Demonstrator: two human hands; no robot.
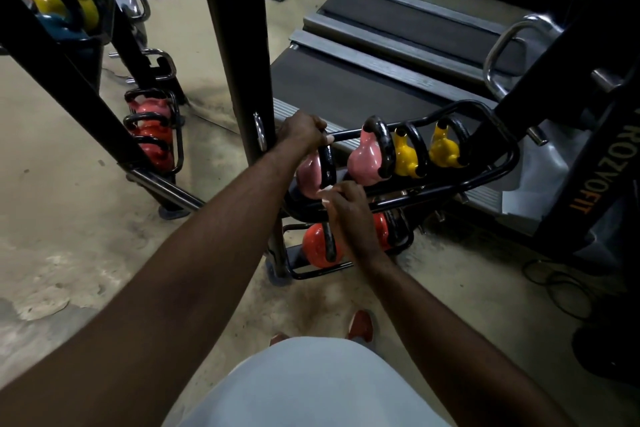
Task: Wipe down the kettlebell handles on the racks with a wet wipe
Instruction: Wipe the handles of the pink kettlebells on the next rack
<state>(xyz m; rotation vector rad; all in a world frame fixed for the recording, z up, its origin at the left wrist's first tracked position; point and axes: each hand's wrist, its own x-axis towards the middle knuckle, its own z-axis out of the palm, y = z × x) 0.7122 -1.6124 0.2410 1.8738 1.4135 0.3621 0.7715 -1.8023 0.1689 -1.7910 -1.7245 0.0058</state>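
Fingers of the right hand curl, pinching the wet wipe onto the pink kettlebell's black handle, frame centre. Handle arcs upward toward the left hand, which grips the rack rail.

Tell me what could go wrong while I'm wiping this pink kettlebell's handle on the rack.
Your right hand presses the wipe low between the pink kettlebell and the rack rail; if the bell shifts, it could get pinched. Your left hand seems to grip the handle's top; once wet it may slip, and your shoes are below. A loose cable lies on the floor to your right: a trip risk.
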